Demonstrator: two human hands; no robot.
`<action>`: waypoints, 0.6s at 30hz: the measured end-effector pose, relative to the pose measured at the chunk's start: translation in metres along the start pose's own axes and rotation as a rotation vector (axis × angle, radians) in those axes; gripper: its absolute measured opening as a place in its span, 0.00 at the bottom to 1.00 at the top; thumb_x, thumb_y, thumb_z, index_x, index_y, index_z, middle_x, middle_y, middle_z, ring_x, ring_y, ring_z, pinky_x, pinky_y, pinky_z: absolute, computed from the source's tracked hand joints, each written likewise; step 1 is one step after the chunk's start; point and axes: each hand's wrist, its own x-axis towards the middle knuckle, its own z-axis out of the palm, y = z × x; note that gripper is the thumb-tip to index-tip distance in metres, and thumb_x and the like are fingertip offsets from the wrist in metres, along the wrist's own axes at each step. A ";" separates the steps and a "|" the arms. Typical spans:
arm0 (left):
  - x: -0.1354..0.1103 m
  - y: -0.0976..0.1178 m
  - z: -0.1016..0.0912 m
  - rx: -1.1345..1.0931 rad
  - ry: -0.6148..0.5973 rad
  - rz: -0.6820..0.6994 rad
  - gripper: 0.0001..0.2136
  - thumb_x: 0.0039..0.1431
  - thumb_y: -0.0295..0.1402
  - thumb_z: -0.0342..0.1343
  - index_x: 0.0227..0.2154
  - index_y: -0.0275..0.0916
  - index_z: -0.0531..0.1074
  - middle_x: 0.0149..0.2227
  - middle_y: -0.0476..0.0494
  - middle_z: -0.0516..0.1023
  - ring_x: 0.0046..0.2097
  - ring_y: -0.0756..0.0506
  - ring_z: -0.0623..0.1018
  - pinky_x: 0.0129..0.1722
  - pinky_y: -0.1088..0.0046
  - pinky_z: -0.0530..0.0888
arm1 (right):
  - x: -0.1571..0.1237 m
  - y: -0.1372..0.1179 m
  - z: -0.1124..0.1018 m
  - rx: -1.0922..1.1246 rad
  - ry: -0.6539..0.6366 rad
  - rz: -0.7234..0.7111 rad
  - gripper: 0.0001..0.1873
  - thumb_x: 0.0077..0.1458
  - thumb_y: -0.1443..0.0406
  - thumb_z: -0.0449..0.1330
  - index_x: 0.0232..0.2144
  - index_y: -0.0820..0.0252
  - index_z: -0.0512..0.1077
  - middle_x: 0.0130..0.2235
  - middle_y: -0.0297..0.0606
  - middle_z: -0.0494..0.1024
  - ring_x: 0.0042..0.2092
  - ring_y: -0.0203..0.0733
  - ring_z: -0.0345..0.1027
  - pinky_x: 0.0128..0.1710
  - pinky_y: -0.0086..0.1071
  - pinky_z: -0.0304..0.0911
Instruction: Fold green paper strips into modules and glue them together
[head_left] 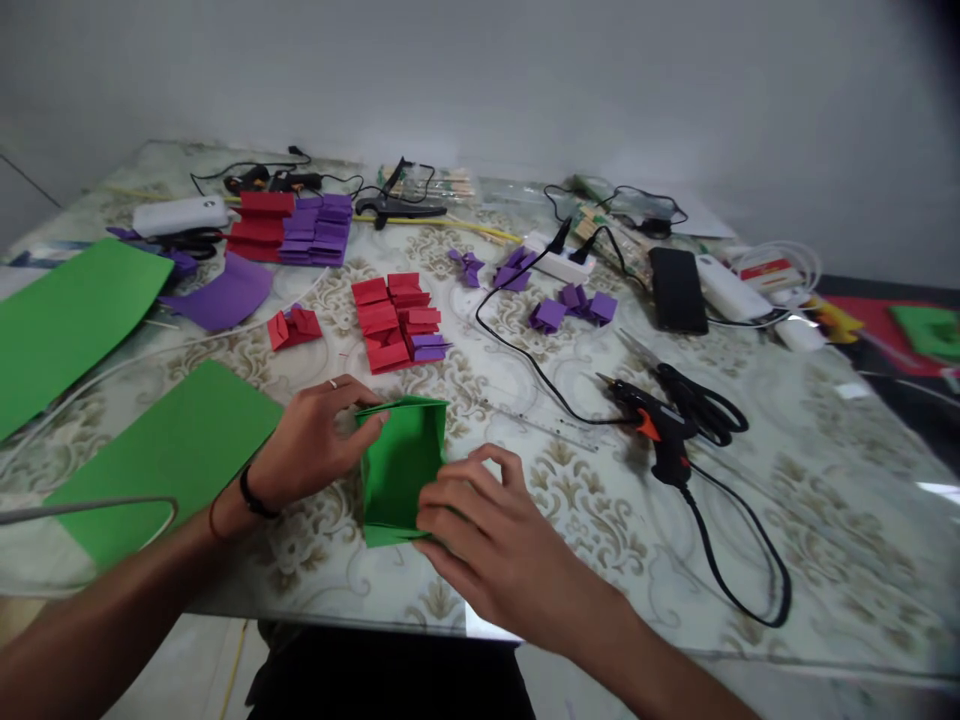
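Observation:
A folded green paper box point(403, 465) sits with its hollow side up near the front edge of the table. My left hand point(319, 435) pinches the box's upper left wall between thumb and fingers. At the lower right corner, my right hand point(480, 520) has its fingers curled onto the wall and rim. Just beyond the box lies a block of joined red folded paper pieces point(386, 320) with one purple piece at its corner. A single red folded piece point(293, 327) rests to the left of that block. A green paper sheet point(172, 450) lies partly under my left forearm.
A glue gun point(656, 425) with a looping cord and black-handled scissors point(701, 400) lie at right, near a black phone point(677, 290). Behind are a white power strip point(559, 258), purple folded pieces point(550, 316) and a red-purple paper block point(315, 230). Another green sheet point(75, 320) lies far left.

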 end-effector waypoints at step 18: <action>-0.003 -0.008 -0.010 0.057 -0.013 0.122 0.07 0.66 0.29 0.57 0.43 0.40 0.79 0.37 0.48 0.84 0.38 0.46 0.83 0.43 0.70 0.77 | -0.014 -0.004 -0.012 -0.070 0.004 -0.008 0.05 0.70 0.73 0.58 0.43 0.61 0.73 0.39 0.37 0.82 0.44 0.44 0.71 0.59 0.46 0.55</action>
